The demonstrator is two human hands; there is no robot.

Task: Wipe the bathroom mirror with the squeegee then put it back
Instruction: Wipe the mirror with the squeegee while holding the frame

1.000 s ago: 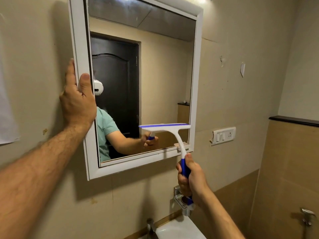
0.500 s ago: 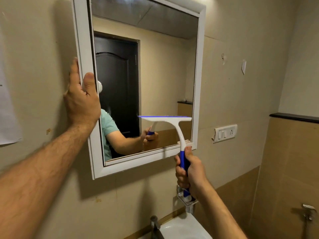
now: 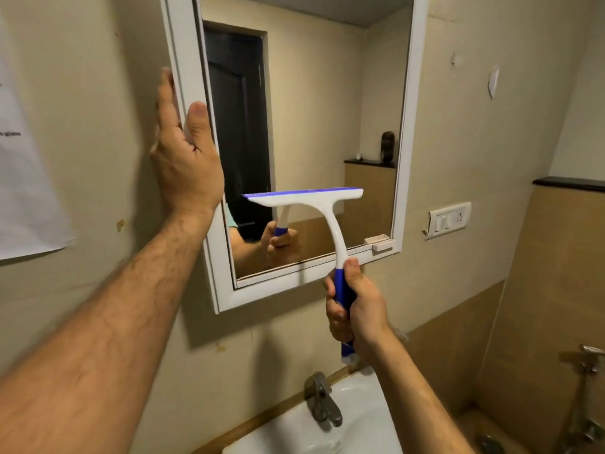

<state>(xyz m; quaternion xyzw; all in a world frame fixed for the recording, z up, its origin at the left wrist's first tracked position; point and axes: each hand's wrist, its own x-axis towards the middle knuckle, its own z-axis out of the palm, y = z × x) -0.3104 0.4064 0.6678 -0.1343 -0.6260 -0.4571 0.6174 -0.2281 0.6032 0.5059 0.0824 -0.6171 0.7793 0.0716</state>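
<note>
A white-framed bathroom mirror (image 3: 327, 109) hangs on the beige wall. My left hand (image 3: 183, 158) grips its left frame edge, thumb on the front and fingers behind. My right hand (image 3: 355, 309) is closed around the blue handle of a white squeegee (image 3: 327, 211). Its blue-edged blade lies level against the lower part of the glass, about a third of the way up from the bottom frame. The mirror reflects the hand and handle.
A white sink (image 3: 343, 424) with a metal tap (image 3: 322, 401) sits below the mirror. A switch plate (image 3: 448, 219) is on the wall to the right, a paper sheet (image 3: 23, 178) at far left, and a wall tap (image 3: 589, 358) at lower right.
The squeegee blade has moved a little up the glass. My view has tilted downward, so the mirror sits higher in view and more sink shows. My left hand stays on the frame.
</note>
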